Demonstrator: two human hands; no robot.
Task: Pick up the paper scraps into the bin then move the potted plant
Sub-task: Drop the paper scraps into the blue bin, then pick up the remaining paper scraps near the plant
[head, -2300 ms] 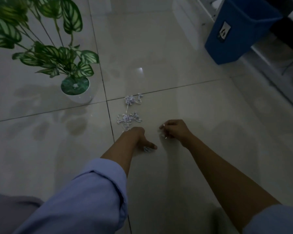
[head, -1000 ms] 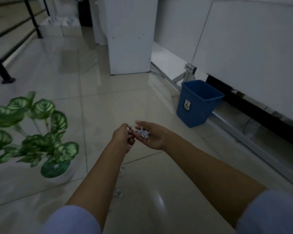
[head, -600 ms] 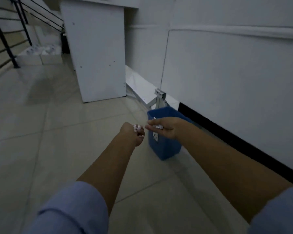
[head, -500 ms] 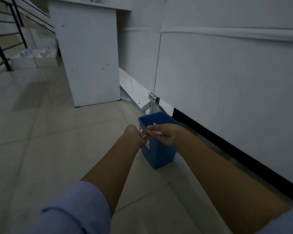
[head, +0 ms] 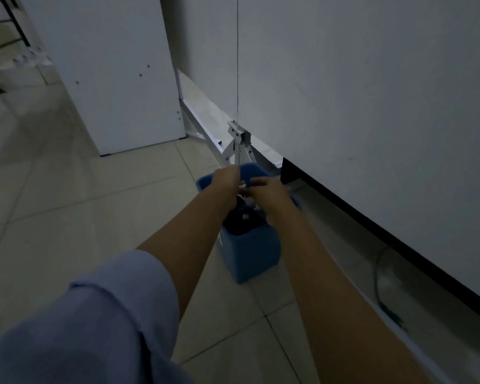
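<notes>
Blue plastic, the bin (head: 251, 250) stands at the centre of the frame on pale floor tiles (head: 75, 217), close to the white wall (head: 372, 92). Both hands meet right over its mouth: the left hand (head: 224, 180) is curled loosely, the right hand (head: 269, 193) is half closed with fingers bent toward it, and white scraps (head: 245, 197) show between them and just below, over the dark inside. Whether either hand has let go I cannot tell; blur hides the fingertips. By my reckoning this handful is at the point of being dropped. The plant is out of view, so moving it looks not yet done, and any scraps left elsewhere cannot be seen.
</notes>
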